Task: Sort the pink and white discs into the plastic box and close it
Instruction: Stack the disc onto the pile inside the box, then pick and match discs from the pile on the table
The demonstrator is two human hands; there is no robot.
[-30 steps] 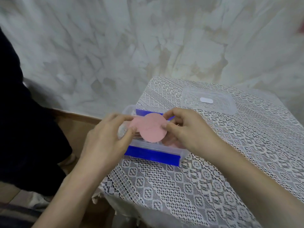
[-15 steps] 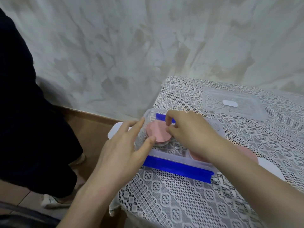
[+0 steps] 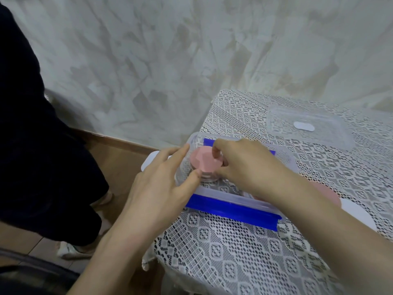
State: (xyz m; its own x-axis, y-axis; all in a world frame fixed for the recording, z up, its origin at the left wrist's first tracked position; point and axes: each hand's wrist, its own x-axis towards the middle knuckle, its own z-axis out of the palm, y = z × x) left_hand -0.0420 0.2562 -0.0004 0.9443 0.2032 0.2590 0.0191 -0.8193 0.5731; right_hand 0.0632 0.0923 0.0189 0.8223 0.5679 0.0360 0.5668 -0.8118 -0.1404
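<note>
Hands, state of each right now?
Left hand: open, fingers spread against the plastic box.
Right hand: pinching the pink disc inside the box.

Left hand (image 3: pixel 157 188): bare, no ring, no watch, no glove; nails short and unpainted. Right hand (image 3: pixel 246 165): bare, likewise unadorned. Both forearms: uncovered up to the frame edge, no sleeve or cuff in view, no wristband.

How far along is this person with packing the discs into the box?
Partly done. A pink stack already sits in the left end of the plastic box. In hand: the right hand and left hand are settling its top disc. Left: a pink disc and a white disc lie outside, and the lid lies apart, so the box is open.
</note>
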